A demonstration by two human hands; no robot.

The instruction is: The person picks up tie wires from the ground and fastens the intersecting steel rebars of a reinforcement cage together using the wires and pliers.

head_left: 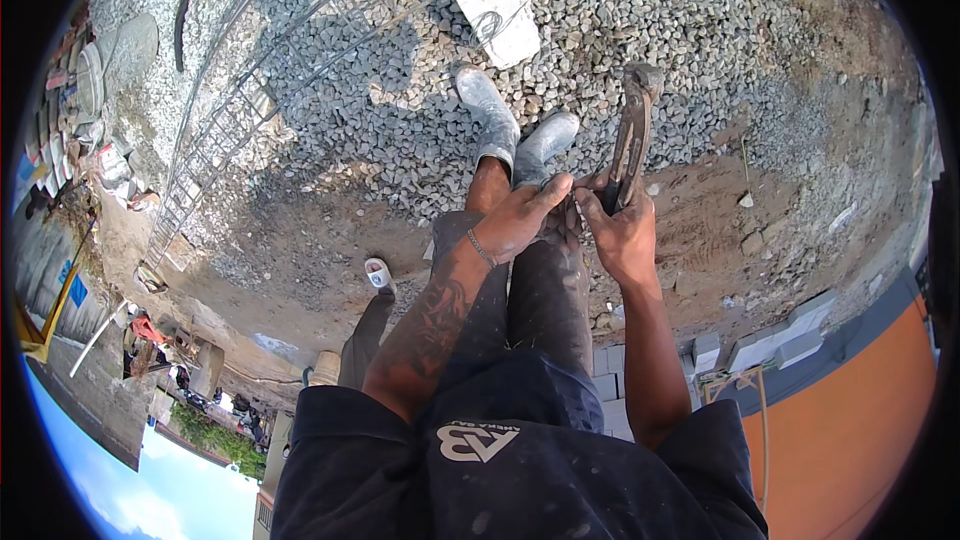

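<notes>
The fingers of the left hand [520, 220] and right hand [625, 235] hide whatever lies between them, too small to tell. The right hand covers the lower handle of the hammer [630, 135]. The upper edge cuts off the pale slab [492, 5] and metal cage [215, 145]. Behind the shirt sleeve [335, 450], another person's trouser leg [368, 335] disappears. Clutter [185, 350] at far left is indistinct.

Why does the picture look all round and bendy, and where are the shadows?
Head view: the wide fisheye lens makes it round and bends straight edges near the rim; head view: sunlight throws a dark shadow on the gravel, left of the boots; head view: the sky has a bright whitish patch; head view: the metal tool looks sharp.
</notes>
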